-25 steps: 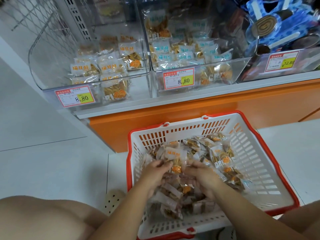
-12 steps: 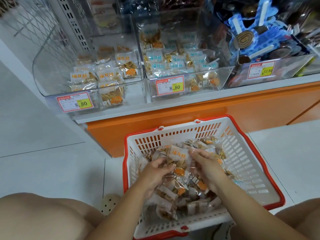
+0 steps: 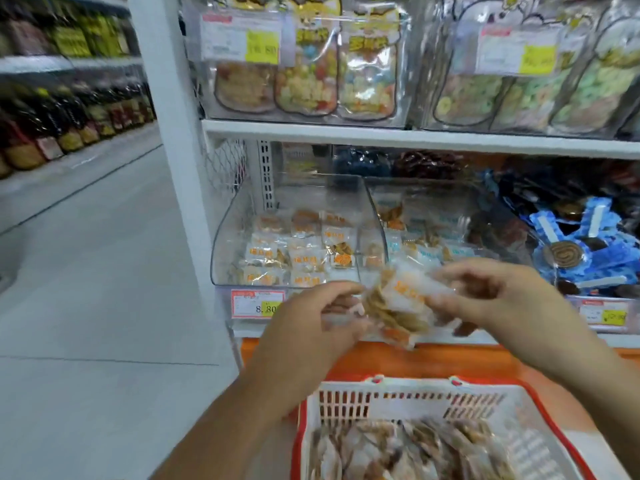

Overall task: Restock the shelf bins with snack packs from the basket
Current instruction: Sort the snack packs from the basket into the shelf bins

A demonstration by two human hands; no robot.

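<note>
Left arm: bare forearm rises from the lower edge, slanting up and right.
Left hand [image 3: 311, 320]: back toward the camera, fingers curled onto the left edge of the snack packs [image 3: 405, 303]; blurred.
Right arm: bare, comes in from the right, slanting up and left.
Right hand [image 3: 491, 299]: fingers and thumb pinch the packs' right side.
Hands: roughly level, close together.

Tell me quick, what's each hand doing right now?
Left hand: fingers curled, gripping the snack packs.
Right hand: pinching the same snack packs from the other side.
</note>
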